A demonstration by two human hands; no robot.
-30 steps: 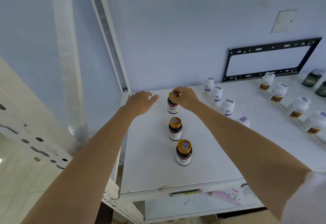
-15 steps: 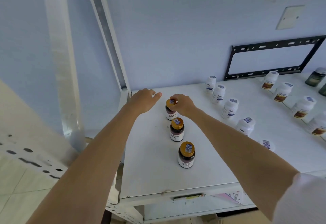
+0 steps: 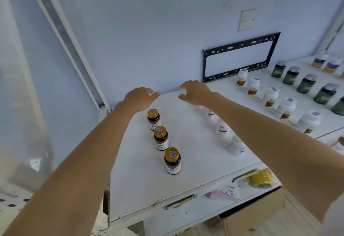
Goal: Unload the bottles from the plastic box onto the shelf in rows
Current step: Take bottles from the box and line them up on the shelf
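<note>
Left hand point(image 3: 139, 97) and right hand point(image 3: 193, 91) hovering empty, fingers loosely spread, beyond three upright gold-capped brown glass bottles point(image 3: 161, 137) standing on white shelf point(image 3: 195, 154).

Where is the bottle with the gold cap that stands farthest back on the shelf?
In the head view, the rearmost gold-capped bottle stands left of centre on the white shelf, just below the left hand, heading a line of three.

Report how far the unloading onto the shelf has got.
Done: three gold-capped brown bottles stand upright in one row on the white shelf, beside rows of white bottles and dark green bottles. In hand: nothing; the left hand and right hand hover open and empty above the shelf's back. Left: cannot tell, since the plastic box is out of view.
</note>
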